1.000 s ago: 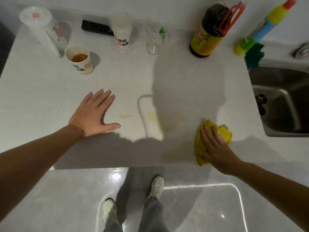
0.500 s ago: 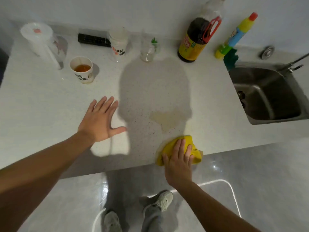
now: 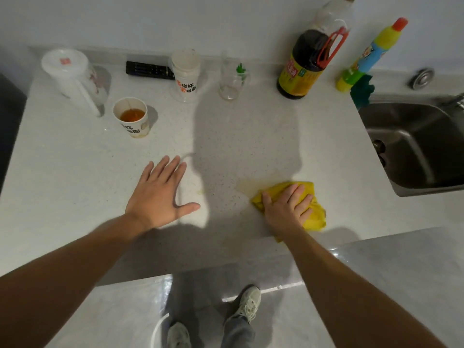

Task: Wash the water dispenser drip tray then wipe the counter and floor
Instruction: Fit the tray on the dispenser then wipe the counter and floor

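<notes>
Pressing the yellow cloth (image 3: pixel 310 209) flat under our right hand (image 3: pixel 286 209) to blot the amber spill (image 3: pixel 248 187), we brace our spread, empty left hand (image 3: pixel 158 197) on the bench (image 3: pixel 75 172).

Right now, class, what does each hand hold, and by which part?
The right hand presses flat on the yellow cloth's top, on the counter; the left hand, fingers spread, holds nothing.

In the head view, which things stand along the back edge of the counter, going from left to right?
White lidded jug, black remote, printed plastic cup, clear glass, dark sauce bottle, yellow cleaner bottle, sink.
</notes>
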A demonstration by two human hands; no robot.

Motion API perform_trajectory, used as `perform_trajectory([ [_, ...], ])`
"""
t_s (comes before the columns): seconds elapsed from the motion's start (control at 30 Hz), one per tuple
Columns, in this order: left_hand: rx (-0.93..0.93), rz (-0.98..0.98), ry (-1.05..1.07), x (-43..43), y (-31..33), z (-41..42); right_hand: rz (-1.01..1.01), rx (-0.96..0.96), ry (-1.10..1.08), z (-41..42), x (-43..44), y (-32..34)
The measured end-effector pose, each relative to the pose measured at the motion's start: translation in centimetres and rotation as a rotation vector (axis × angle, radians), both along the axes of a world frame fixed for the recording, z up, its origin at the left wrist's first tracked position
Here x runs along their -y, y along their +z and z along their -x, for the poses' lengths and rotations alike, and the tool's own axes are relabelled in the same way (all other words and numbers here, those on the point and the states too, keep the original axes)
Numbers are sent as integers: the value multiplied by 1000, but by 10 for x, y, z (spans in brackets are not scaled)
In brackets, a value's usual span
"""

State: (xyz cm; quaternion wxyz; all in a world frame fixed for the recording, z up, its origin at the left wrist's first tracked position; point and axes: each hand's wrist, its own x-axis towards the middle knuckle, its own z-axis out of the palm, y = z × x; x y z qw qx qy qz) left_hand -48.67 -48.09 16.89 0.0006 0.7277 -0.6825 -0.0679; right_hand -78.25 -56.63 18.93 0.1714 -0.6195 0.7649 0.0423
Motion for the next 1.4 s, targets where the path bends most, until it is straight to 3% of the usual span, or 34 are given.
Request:
perform_trajectory([
  [0.27,-64,3,14,1,1,1,-108,-153,1089,79,117,15],
  [0.37,-79,17,23,2,1,2,-67,-169,1239,100,110,14],
  [0.57,-60,33,23,0,3,4,-83,-149,894,89,8,6],
  [0.97,-113,43,41,-4,4,4,-106,-45,462,1,-144,2],
  [1.17,-109,60,31,-3,1,3,-167,40,114,-68,-124,7],
  [1.4,-67,45,-9,-3,-1,0,-112,224,-321,-87,-14,4],
])
